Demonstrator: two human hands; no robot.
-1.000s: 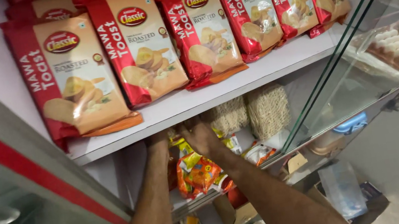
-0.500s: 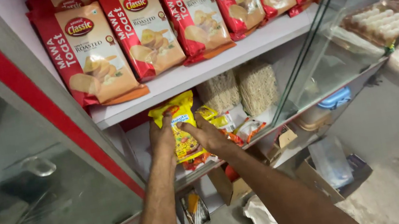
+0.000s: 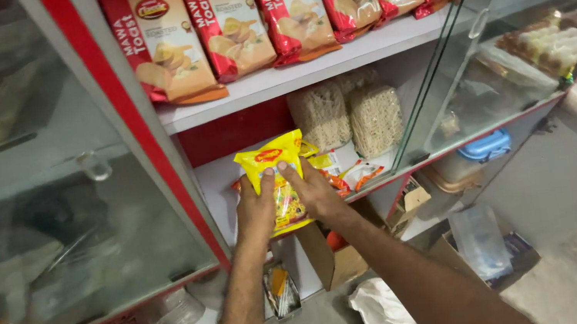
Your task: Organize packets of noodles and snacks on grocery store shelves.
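**Both hands on a yellow noodle packet at the lower shelf**

While I look down through the head camera, both forearms reach forward and up from the bottom of the view, converging at the open front of the cabinet. My left hand (image 3: 257, 210) is raised with the fingers spread flat against the left side of the yellow noodle packet (image 3: 277, 179), thumb out of sight behind it. My right hand (image 3: 313, 191) mirrors it on the right side, fingers curled over the front of the wrapper. Both hands are closed around the packet, gripping it between them.

That packet is bright yellow with a red oval mark near the top and a picture of food lower down; the wrapper is glossy and slightly crumpled, held upright and facing me. Its top edge stands clear above my fingertips, and its lower part is covered by my palms.

It sits just in front of the lower white shelf (image 3: 217, 178), above a few more small packets (image 3: 353, 174) lying there. Behind and to the right stand two clear bags of pale dry noodles (image 3: 347, 117). On the upper shelf (image 3: 305, 73) a row of red toast packs (image 3: 225, 16) leans upright. An open glass door (image 3: 490, 58) angles away on the right.
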